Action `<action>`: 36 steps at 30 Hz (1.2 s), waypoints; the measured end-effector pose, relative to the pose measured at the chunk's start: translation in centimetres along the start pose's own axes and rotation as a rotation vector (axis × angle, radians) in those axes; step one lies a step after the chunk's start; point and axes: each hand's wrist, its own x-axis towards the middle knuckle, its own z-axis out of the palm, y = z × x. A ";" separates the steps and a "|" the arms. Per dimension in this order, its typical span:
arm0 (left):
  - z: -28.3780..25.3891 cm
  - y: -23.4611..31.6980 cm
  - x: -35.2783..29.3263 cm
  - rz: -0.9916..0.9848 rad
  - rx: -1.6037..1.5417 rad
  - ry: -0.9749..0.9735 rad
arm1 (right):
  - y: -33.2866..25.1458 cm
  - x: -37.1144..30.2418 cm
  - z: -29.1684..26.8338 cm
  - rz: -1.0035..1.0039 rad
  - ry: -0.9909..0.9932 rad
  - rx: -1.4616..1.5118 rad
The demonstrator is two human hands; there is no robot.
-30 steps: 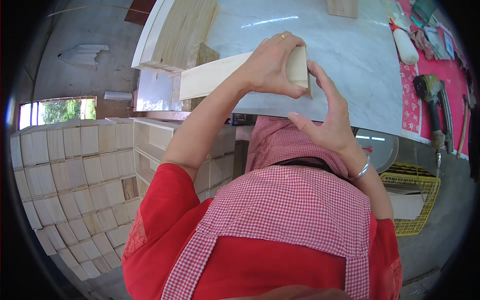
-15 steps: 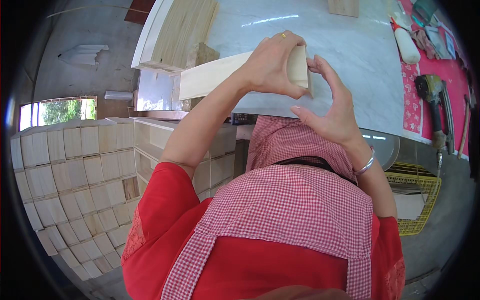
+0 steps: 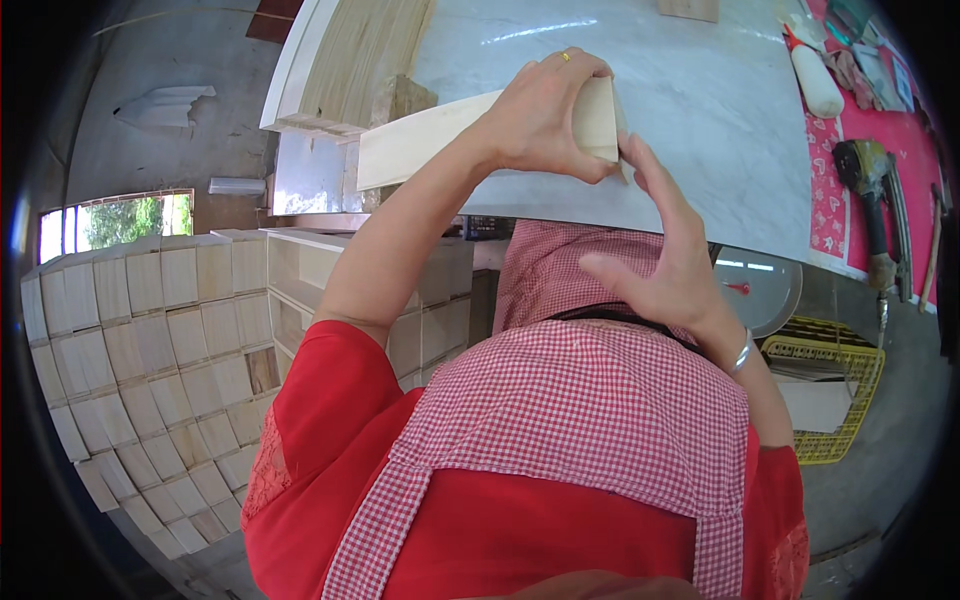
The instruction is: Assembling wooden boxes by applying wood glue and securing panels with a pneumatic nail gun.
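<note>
A long pale wooden board point(image 3: 425, 138) lies across the near part of the table, with a short upright end piece point(image 3: 599, 120) at its right end. My left hand point(image 3: 540, 115) wraps around that right end, fingers over the far side and thumb on the near side. Close by on the right is my right hand point(image 3: 675, 262), thumb and fingers spread wide. Its fingertips reach the outer face of the end piece; I cannot tell whether they touch it. The left hand hides part of the board.
Stacked boards point(image 3: 350, 65) and a small wood block point(image 3: 402, 97) sit at the table's left. On the pink cloth at right lie a nail gun point(image 3: 868, 190) and a white bottle point(image 3: 818, 85). Stacked wooden boxes point(image 3: 150, 350) stand lower left, a yellow crate point(image 3: 835, 440) lower right.
My right hand has lowered slightly toward me, its thumb dropping away from the board's end and its fingers opening wider. The left hand keeps its hold, nearly still.
</note>
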 end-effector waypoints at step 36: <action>1.0 -0.9 -0.7 0.110 0.097 0.048 | 4.4 -0.2 -29.7 0.869 -0.058 -1.191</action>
